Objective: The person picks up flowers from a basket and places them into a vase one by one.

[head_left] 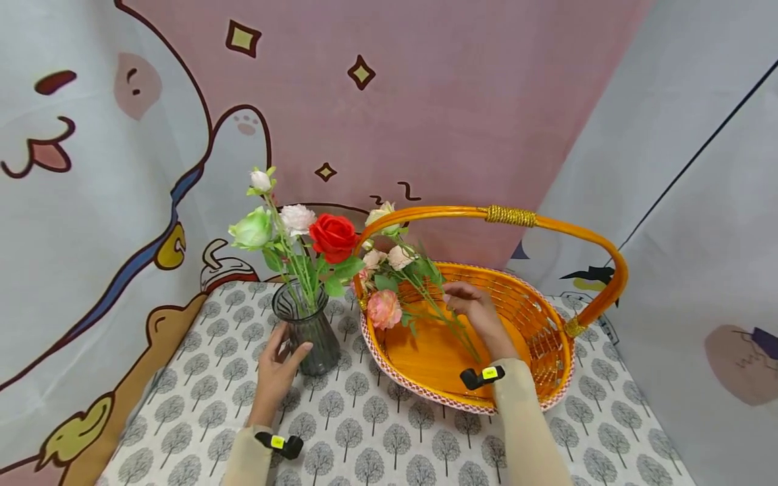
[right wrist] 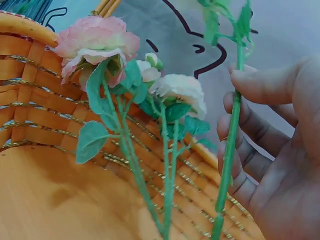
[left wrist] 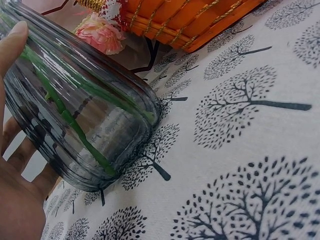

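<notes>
My left hand [head_left: 278,374] holds the side of a grey ribbed glass vase [head_left: 317,344], thumb on one side and fingers on the other. Inside the vase stand a red rose [head_left: 333,237], a pale green rose [head_left: 252,229] and white flowers [head_left: 297,220]; green stems [left wrist: 70,117] show through the glass in the left wrist view. Over the basket [head_left: 444,398], my right hand [head_left: 480,317] pinches a green stem [right wrist: 231,135] between thumb and fingers. That stem's pale bloom is mostly cut off in the right wrist view. Pink flowers [right wrist: 95,42] lie beside it in the basket.
An orange arched handle [head_left: 565,233] with gold binding rises over the woven basket. The cloth under everything has a grey tree print [head_left: 349,432]. Behind the table hangs a pink and white cartoon curtain [head_left: 462,121].
</notes>
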Demonstrator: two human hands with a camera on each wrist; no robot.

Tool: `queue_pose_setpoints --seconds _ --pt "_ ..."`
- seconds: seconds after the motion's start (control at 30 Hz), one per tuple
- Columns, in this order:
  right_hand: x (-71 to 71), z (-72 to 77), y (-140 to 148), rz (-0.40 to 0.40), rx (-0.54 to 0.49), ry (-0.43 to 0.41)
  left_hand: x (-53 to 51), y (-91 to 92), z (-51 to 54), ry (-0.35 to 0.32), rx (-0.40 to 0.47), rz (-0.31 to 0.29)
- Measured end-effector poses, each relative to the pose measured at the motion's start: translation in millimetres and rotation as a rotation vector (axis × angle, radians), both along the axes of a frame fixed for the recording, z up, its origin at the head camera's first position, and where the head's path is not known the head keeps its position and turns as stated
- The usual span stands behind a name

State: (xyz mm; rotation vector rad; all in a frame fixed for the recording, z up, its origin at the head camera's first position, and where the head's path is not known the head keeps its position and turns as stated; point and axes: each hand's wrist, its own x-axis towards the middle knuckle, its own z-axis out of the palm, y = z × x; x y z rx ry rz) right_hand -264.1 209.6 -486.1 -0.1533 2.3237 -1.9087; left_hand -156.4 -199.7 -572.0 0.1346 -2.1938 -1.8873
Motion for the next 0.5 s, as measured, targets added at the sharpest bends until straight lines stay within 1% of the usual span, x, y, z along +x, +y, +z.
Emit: queue_pose_setpoints --seconds 0.13,0.27,0.4,0.5 --pt "1.7 11.6 4.9 -0.007 0.023 0.023 -0.5 0.8 -0.6 0.003 0.008 -0.002" --pt "7.5 23.3 11.1 -0.008 0.067 0.025 -1.7 0.2 -2.9 0.016 0.009 -0.007" --pt "12.4 30.8 19.1 0.006 0.108 0.049 -2.6 -0.6 -5.0 0.03 0.003 -0.009" --pt "16.1 33.5 25.3 0.03 0.155 0.074 -1.5 -0.4 -5.1 0.024 -0.002 -0.003"
